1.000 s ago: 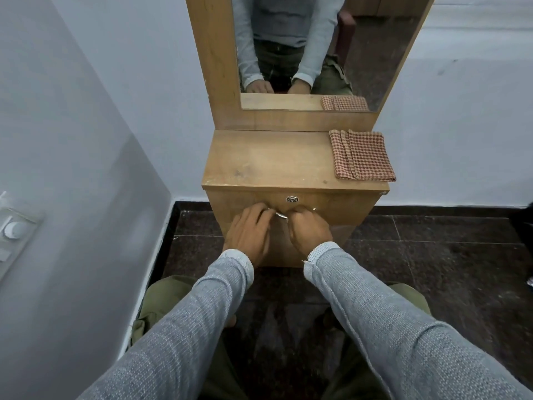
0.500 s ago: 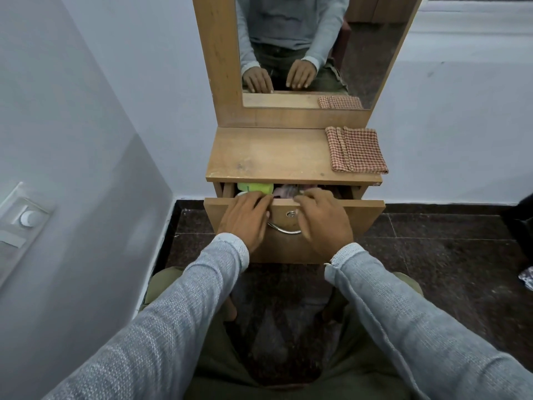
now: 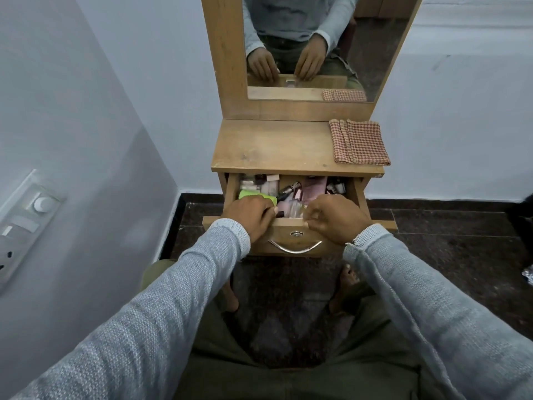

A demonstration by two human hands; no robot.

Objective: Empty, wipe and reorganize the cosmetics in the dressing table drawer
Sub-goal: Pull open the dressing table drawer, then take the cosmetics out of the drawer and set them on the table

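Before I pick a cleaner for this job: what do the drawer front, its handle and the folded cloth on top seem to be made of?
Drawer front: looks like wood-grain laminate board, matte, light brown with printed grain; solid wood can't be ruled out.
Handle: polished metal, apparently chrome, judging by its bright curved reflections.
Folded cloth: woven fabric, likely cotton, with a red-and-cream check and soft layered folds.

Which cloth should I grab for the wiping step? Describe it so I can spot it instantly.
Start at the wooden dressing table below the mirror. On its top, at the back right corner above the open drawer, lies the folded checked cloth. It is the only fabric item there, red-and-cream checked, unlike the small bottles and tubes inside the drawer.
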